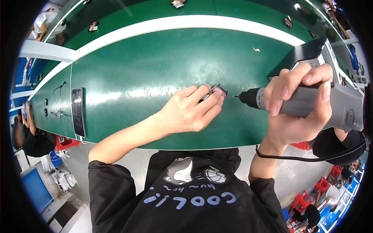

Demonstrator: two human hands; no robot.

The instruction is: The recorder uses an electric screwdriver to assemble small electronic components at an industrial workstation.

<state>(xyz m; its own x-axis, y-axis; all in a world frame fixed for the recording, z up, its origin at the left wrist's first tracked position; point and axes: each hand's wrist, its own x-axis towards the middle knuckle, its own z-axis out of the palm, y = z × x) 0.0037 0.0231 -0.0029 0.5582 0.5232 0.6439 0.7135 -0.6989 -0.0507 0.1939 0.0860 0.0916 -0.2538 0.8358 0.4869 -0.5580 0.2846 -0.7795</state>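
My left hand (190, 110) presses a small dark device with a pinkish-red inside (221, 91) onto the green table. Its fingers curl over the device and hide much of it. In my right hand (296, 105) is a grey electric screwdriver (342, 105) with a black nose, held almost level. The bit (235, 96) points left toward the device, a short gap away from it. From the tool's rear, a black cable (307, 159) loops below my right wrist.
A phone (78, 112) lies at the left, near a wire stand (58, 101) and small black parts (46, 112). A dark-topped box (303, 56) stands at the far right. Beyond the white ledge (186, 22), a conveyor surface carries several small devices (287, 22). Other people sit at both sides.
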